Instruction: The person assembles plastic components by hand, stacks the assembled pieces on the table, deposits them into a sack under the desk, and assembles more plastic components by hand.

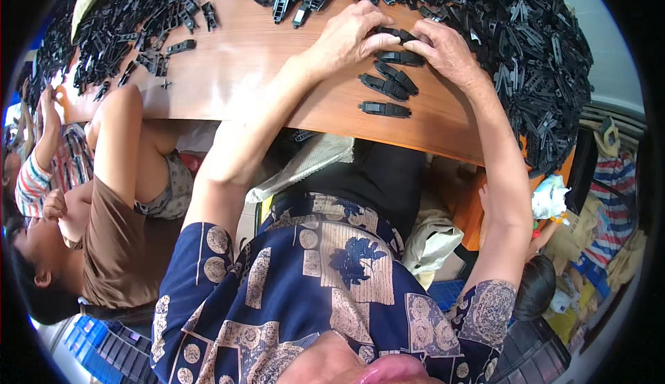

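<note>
Both of my hands meet over the wooden table. My left hand (346, 36) is closed, its thumb and fingers pinching one end of a long, narrow black plastic part (397, 35). My right hand (447, 50) grips the other end, thumb pressed toward the left one. Fingers cover much of this part, so its exact kind does not show. Just below my thumbs lies a similar black part (400, 58). Nearer to me, two more overlap at an angle (389, 82), and another lies level by itself (385, 109).
A big heap of black parts (537, 58) covers the table's right side and far edge. Another pile (131, 23) spreads over the left. The table (228, 58) shows bare wood between. A person in brown (114, 245) sits at my left; a child's head (537, 287) is at right.
</note>
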`<state>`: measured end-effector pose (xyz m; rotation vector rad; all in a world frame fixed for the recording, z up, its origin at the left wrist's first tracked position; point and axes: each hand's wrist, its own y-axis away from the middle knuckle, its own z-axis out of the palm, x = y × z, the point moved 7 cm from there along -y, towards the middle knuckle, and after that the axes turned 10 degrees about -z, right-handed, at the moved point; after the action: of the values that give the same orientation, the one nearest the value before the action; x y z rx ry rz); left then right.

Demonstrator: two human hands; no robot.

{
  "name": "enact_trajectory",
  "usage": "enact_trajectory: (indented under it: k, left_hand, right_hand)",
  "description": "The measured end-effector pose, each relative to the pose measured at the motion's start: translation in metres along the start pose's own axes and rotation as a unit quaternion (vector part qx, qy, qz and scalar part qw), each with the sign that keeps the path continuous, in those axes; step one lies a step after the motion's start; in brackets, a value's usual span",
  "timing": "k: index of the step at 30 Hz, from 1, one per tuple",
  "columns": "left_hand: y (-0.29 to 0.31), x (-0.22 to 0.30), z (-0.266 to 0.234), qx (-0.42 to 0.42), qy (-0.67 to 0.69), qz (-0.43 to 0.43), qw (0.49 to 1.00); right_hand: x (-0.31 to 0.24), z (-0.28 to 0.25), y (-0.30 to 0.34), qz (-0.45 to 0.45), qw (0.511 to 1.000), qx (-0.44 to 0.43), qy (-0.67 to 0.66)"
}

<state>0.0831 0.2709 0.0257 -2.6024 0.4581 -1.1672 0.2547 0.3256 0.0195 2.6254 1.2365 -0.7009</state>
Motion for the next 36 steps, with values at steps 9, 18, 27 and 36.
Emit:
enact_trajectory:
  k: [9,18,27,36]
  left_hand:
    - [0.094,0.062,0.012,0.007,-0.163,0.002,0.987]
    - [0.185,0.033,-0.064,-0.014,-0.152,-0.007,0.988]
    - [0.245,0.019,-0.102,0.087,-0.153,-0.085,0.981]
    - [0.055,-0.079,-0.117,0.308,-0.047,-0.13,0.941]
  right_hand:
    - [-0.045,0.026,0.048,0.015,0.989,0.142,-0.043]
    - [-0.155,0.08,0.034,-0.064,0.972,0.217,0.059]
    - [-0.215,0.098,0.033,-0.158,0.971,0.178,0.003]
    - [-0.119,0.043,0.049,-0.032,0.953,0.275,-0.126]
